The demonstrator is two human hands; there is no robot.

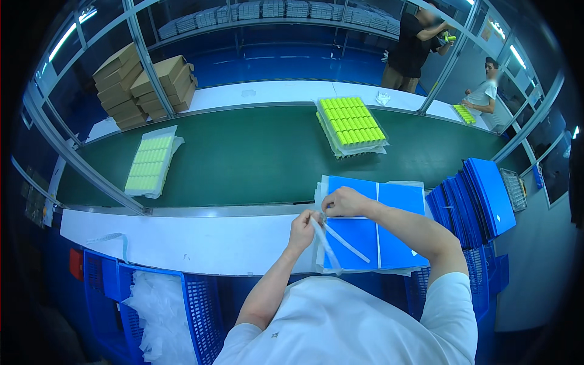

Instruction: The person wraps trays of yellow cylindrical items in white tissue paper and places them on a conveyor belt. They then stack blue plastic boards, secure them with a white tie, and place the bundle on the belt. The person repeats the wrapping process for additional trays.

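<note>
A flat blue sheet (401,228) lies on top of a bundle at the front edge of the white bench, with pale wrapping showing around its sides. A narrow white strap (348,244) runs round the bundle both ways, and its loose ends hang over the left part of the sheet. At the bundle's left edge, my left hand (301,230) is closed with its fingers pinching the strap. My right hand (345,202) is closed on the strap too, just above and to the right, near where the bands meet. The fingers partly hide that spot.
Beyond the bench runs a green conveyor belt (243,158) with a stack of yellow-green cylinders (351,120) and a wrapped pack (149,163). Blue sheets (477,201) stand at the right. Blue crates (204,316) sit below the bench. Cardboard boxes (161,82) and two people are across the belt.
</note>
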